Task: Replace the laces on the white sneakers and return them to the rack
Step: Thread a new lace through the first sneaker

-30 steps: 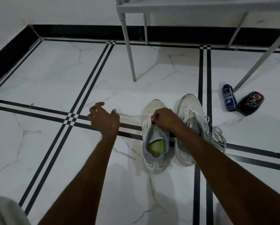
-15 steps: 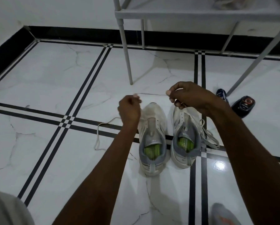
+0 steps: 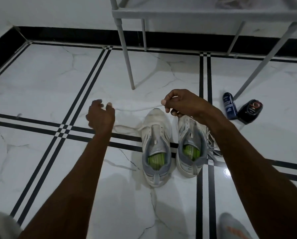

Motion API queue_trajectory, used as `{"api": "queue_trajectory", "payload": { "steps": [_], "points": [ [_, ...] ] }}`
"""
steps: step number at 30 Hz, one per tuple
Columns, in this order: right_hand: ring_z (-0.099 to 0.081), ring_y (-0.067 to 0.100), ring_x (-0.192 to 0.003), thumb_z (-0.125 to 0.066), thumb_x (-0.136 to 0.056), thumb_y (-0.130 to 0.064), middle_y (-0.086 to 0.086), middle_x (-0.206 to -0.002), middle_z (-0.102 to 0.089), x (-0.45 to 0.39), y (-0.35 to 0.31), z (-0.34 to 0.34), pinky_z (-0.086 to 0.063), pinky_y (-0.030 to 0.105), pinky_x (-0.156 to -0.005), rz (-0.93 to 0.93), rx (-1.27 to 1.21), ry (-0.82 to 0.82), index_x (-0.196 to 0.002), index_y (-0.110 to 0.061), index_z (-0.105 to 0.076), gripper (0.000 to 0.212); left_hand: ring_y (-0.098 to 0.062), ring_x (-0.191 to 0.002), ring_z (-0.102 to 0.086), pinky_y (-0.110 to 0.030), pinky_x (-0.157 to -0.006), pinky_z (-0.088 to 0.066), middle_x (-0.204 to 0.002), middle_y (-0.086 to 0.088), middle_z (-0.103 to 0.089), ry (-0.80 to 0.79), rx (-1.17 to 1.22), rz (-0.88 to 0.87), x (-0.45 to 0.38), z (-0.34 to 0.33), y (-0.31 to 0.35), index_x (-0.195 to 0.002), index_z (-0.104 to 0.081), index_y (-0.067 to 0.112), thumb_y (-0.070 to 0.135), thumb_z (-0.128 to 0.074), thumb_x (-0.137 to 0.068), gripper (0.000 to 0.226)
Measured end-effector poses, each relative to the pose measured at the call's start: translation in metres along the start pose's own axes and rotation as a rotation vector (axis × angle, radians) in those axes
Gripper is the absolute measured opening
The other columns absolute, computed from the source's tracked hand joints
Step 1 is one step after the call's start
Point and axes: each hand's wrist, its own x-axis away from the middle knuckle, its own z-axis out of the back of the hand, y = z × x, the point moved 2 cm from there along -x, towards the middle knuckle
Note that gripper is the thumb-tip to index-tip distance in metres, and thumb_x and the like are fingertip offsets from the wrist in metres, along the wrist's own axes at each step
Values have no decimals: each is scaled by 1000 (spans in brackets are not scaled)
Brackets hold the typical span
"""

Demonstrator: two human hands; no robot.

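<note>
Two white sneakers with grey collars and green insoles stand side by side on the tiled floor. The left sneaker [image 3: 156,135] has bare eyelets. The right sneaker [image 3: 190,133] keeps its lace, which hangs in loops off its right side [image 3: 211,145]. A loose white lace [image 3: 137,109] sags between my hands above the toes, and its tail lies on the floor [image 3: 125,129] left of the left sneaker. My left hand [image 3: 100,116] holds one part loosely at the fingertips. My right hand [image 3: 180,102] pinches the other part over the right sneaker's toe.
A grey metal rack [image 3: 178,14] stands at the back wall, its front leg [image 3: 127,57] just beyond the sneakers. A blue bottle [image 3: 229,106] and a black bottle [image 3: 250,110] lie to the right. My foot [image 3: 234,226] shows at the bottom right.
The lace has come out of the left sneaker. Both hands lifted it above the toes, then my left hand swung left, and the lace now sags between them.
</note>
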Motion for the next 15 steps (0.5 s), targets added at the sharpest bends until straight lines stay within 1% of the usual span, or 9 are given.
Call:
{"api": "queue_trajectory", "payload": {
  "steps": [1, 3, 5, 6, 7, 9, 11, 12, 15],
  "points": [
    [-53, 13, -62, -66, -95, -28, 4, -82, -72, -1, 1, -2, -40, 24, -54, -2, 4, -16, -102, -8, -61, 21, -22, -122, -57, -39, -105, -45, -126, -1, -66, -109, 115, -156, 3, -3, 4, -133, -60, 19, 27, -66, -95, 38],
    [-54, 12, -63, -66, -94, -29, 3, -81, -73, -5, 2, -10, -40, 22, -52, -4, 11, -54, -101, -10, -61, 21, -7, -122, -58, -27, -103, -46, -127, 8, -66, -465, 228, -419, 25, -12, 25, -131, -61, 25, 32, -68, -96, 37],
    [-54, 12, -63, -66, -94, -30, 3, -82, -74, -10, 4, -13, -39, 22, -51, -11, 16, -43, -102, -9, -61, 22, -3, -113, -65, -23, -98, -49, -115, 9, -74, -777, 188, -559, 49, -25, 42, -116, -73, 21, 33, -69, -96, 24],
    [-54, 12, -62, -66, -94, -30, 4, -83, -75, -11, 4, -12, -39, 23, -52, -16, 19, -25, -103, -9, -62, 24, -6, -103, -70, -24, -93, -52, -103, 6, -77, -842, 203, -569, 54, -29, 46, -106, -77, 17, 31, -68, -97, 19],
    [-53, 12, -61, -66, -94, -31, 4, -83, -75, -12, 4, -11, -39, 23, -52, -21, 26, -14, -104, -8, -62, 26, -10, -91, -72, -26, -84, -55, -92, 3, -78, -814, 219, -534, 53, -31, 44, -98, -78, 14, 28, -66, -98, 18],
    [-52, 12, -61, -67, -94, -29, 3, -83, -75, -10, 7, -5, -39, 24, -53, -25, 43, -7, -104, -6, -62, 26, -17, -74, -73, -28, -69, -59, -79, 2, -75, -570, 198, -357, 36, -27, 30, -88, -76, 18, 26, -64, -99, 18],
    [-52, 13, -61, -68, -93, -27, 4, -82, -75, -8, 12, 1, -39, 25, -54, -16, 42, 8, -102, -5, -62, 24, -18, -79, -73, -35, -80, -60, -79, 5, -75, -260, 51, -180, 14, -14, 10, -85, -73, 25, 31, -64, -97, 16],
    [-52, 13, -61, -68, -93, -25, 5, -81, -75, -7, 14, 3, -40, 26, -54, -8, 33, 20, -102, -5, -62, 23, -18, -83, -72, -38, -87, -58, -80, 4, -75, -189, 27, -140, 9, -8, 3, -87, -74, 24, 34, -64, -96, 17],
    [-56, 12, -61, -69, -92, -23, 7, -82, -76, -9, 17, -1, -42, 26, -55, 0, 27, 69, -99, -4, -63, 21, -12, -81, -71, -32, -85, -55, -80, 0, -75, -340, 137, -214, 15, -11, 4, -91, -75, 14, 27, -66, -97, 17]
  ]
}}
